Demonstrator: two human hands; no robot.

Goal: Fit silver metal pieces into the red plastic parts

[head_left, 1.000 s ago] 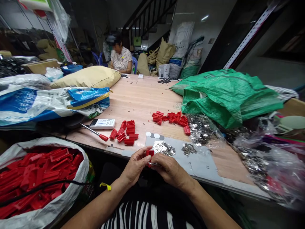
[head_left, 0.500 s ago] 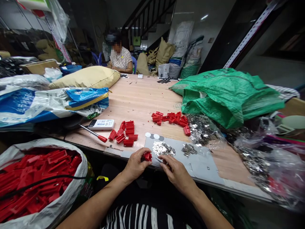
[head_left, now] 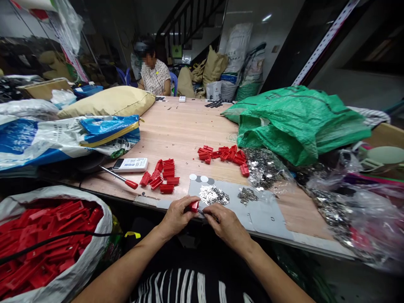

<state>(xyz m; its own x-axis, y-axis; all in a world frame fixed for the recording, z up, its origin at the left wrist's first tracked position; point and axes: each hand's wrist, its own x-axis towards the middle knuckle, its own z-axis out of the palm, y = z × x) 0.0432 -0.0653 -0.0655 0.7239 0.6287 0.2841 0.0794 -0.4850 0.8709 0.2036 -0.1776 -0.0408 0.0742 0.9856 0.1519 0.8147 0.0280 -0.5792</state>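
Observation:
My left hand [head_left: 177, 215] is closed round a small red plastic clip [head_left: 194, 206] at the table's near edge. Beside it, my right hand [head_left: 224, 224] pinches a small shiny metal piece [head_left: 202, 213] and holds it against the clip. Just beyond my hands lie two heaps of small metal pieces [head_left: 215, 195] on a grey card [head_left: 261, 214]. One group of red clips [head_left: 160, 179] lies left of the card and another group of red clips [head_left: 222, 155] lies farther back.
A white sack of red plastic parts [head_left: 47, 240] stands at my lower left. A red-handled screwdriver [head_left: 121, 178] and a white remote [head_left: 130, 164] lie on the wooden table [head_left: 186, 130]. Green bag [head_left: 293, 122] and plastic bags of metal pieces [head_left: 347, 210] fill the right. Another person [head_left: 153, 75] sits at the far end.
My hands parted slightly, then came together again, the right hand bringing a metal piece to the red clip. The view shifted a little.

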